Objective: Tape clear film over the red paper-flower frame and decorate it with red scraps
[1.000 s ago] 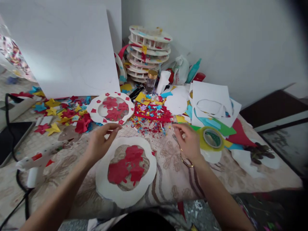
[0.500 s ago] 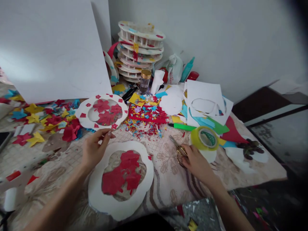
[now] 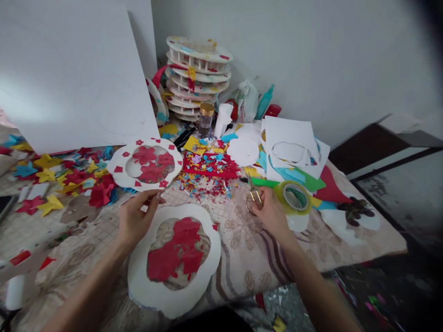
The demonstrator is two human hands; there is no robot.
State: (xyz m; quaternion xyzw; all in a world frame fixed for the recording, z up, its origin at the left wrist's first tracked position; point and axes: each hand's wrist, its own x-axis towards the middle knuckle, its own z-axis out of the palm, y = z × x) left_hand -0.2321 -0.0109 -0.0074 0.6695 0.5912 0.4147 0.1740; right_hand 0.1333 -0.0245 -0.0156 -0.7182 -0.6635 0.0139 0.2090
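A white flower-shaped paper frame [image 3: 207,258] with red paper flowers in its middle lies on the patterned cloth in front of me. My left hand [image 3: 134,219] rests at its upper left edge, thumb and fingers pinched together; what they pinch is too small to name. My right hand [image 3: 273,214] is closed on the handles of small gold scissors [image 3: 254,196], whose blades point away from me. A roll of clear tape [image 3: 294,197] with a yellow-green core sits just right of that hand.
A second white frame [image 3: 119,161] with red squares lies behind the first. Red, yellow and blue paper scraps [image 3: 207,173] litter the middle and left. A big white board [image 3: 69,74] leans at the back left, beside stacked white discs [image 3: 197,78]. A glue gun [image 3: 20,267] lies at left.
My right hand dropped to the cloth, took the scissors by the handles and now holds them up beside the tape. My left hand stayed at the frame's edge. The view shifted slightly.
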